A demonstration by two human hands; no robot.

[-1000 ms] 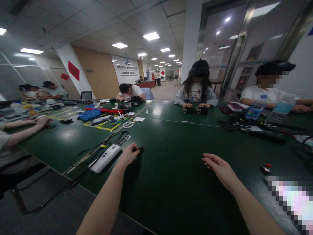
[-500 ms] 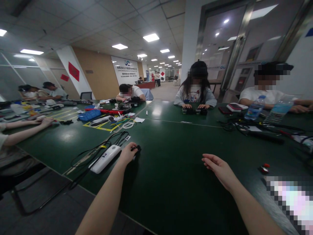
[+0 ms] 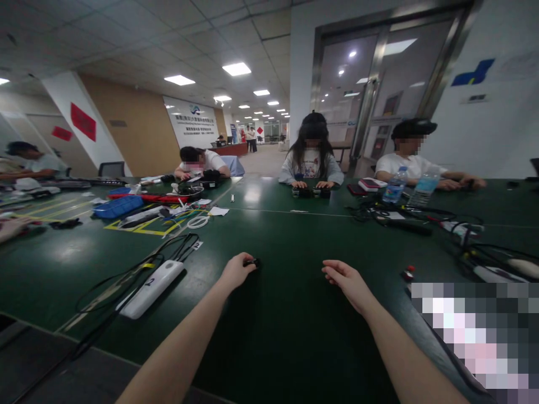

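Over the dark green table [image 3: 290, 314], my left hand [image 3: 236, 271] is closed on a small black object [image 3: 253, 262], whose shape is partly covered by my fingers. My right hand [image 3: 347, 282] hovers to the right of it, fingers loosely curled and slightly apart, with nothing in them. To the left of my left hand lies a white power strip [image 3: 152, 289] marked 2, with black cables. A small red and black item [image 3: 408, 273] sits to the right of my right hand.
A blurred bright-screened device [image 3: 467, 331] lies at the right. Bottles [image 3: 394, 185], cables and phones are at the back right. A blue basket [image 3: 118, 207] and coiled wires stand at the left. Several people sit around the table; one person's hands [image 3: 311, 184] rest on black devices opposite.
The view has turned to the right. My left hand, with the black object, has moved right, away from the power strip and closer to my right hand.
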